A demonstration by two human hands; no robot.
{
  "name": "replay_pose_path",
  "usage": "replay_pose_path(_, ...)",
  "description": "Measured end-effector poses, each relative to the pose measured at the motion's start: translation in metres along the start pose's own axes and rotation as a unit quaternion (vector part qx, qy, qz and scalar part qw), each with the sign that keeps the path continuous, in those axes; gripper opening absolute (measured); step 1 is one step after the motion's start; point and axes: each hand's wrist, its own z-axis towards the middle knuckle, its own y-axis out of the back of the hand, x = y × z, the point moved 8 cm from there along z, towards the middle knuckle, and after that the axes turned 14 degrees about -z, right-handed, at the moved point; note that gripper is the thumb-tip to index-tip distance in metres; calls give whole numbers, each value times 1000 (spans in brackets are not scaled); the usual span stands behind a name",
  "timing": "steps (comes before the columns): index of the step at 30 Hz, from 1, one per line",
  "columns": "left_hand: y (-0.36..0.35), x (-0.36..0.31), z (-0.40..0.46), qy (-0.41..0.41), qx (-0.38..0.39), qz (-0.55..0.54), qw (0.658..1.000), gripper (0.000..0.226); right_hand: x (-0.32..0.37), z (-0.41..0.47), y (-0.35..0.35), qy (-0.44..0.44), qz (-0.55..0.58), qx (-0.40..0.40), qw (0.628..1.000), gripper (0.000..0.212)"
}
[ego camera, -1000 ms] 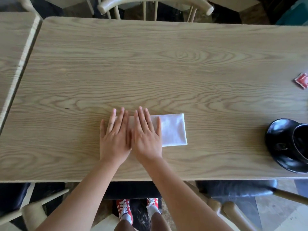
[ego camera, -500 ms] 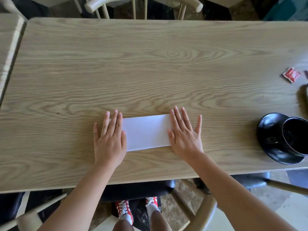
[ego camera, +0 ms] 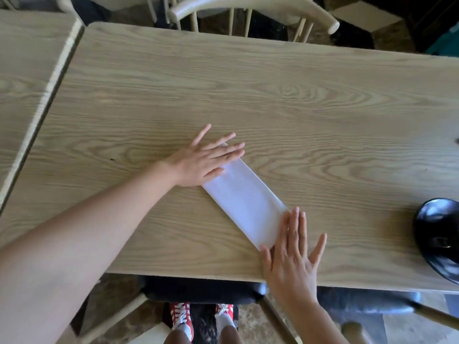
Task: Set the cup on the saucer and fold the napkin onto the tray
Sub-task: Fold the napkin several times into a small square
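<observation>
While both lie flat, left hand (ego camera: pixel 202 163) and right hand (ego camera: pixel 291 254) press napkin (ego camera: pixel 244 203)

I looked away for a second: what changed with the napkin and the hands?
The hands slid apart, from side by side to opposite ends of the napkin, which now lies diagonally. The left hand presses its far end, the right hand its near end. Both stay flat; the napkin stays on the table.

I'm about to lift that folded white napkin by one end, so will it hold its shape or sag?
The napkin will probably sag: it looks thin and lies flat under the left hand and right hand. It is likely very light. It may slide easily on the smooth wooden table.
</observation>
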Motion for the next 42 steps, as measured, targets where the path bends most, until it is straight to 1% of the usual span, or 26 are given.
replay_pose_path(2,8,0,21,-15,1,30,999,50,12,-17,1,23,-14,2,1000,73)
replay_pose_path(4,10,-8,42,-5,-4,23,1000,49,27,-31,5,42,-17,-9,999,73)
replay_pose_path(5,7,-14,51,16,-1,8,1000,50,35,-36,8,48,-15,-13,999,72)
replay_pose_path(7,-8,-23,59,76,7,-42,996,60,46,-41,15,48,7,-15,999,68)
replay_pose_path(9,-16,-28,57,109,-24,-78,991,68,47,-40,22,42,43,-16,998,60)
replay_pose_path(11,-15,-29,54,102,-66,-79,989,71,36,-32,27,39,73,-34,996,50)
replay_pose_path(13,-14,-29,54,88,-75,-69,991,78,23,-26,29,51,81,-65,993,43)
replay_pose_path(16,-15,-29,56,88,-76,-61,991,89,16,-29,26,129,72,-111,983,42)
replay_pose_path(18,-15,-28,56,92,-81,-60,991,92,14,-33,20,191,58,-119,973,42)
replay_pose_path(21,-15,-29,54,98,-79,-46,991,91,10,-29,14,238,41,-126,962,43)
replay_pose_path(23,-5,-34,52,98,-86,-29,991,85,9,-27,14,258,37,-138,956,42)
replay_pose_path(25,12,-37,39,124,-143,-56,980,76,10,-26,17,276,29,-159,947,41)
replay_pose_path(27,24,-39,5,173,-229,-138,948,68,10,-23,23,279,32,-181,943,38)
replay_pose_path(28,25,-44,-17,182,-263,-172,932,66,10,-19,27,272,42,-193,942,34)
replay_pose_path(29,23,-53,-39,179,-283,-199,921,63,9,-15,31,265,55,-204,941,30)
replay_pose_path(30,18,-64,-59,171,-286,-222,916,60,9,-11,35,261,68,-212,939,26)
replay_pose_path(32,4,-87,-86,155,-252,-240,924,57,9,-5,41,259,87,-222,936,21)
replay_pose_path(35,-15,-103,-96,159,-177,-227,944,62,13,0,47,266,78,-247,929,12)
replay_pose_path(36,-17,-103,-97,161,-165,-224,947,65,14,0,49,269,70,-259,925,9)
replay_pose_path(39,-21,-100,-97,152,-142,-210,955,72,17,3,57,269,73,-277,919,11)
replay_pose_path(42,-24,-101,-96,134,-127,-180,966,68,17,7,62,265,103,-282,916,12)
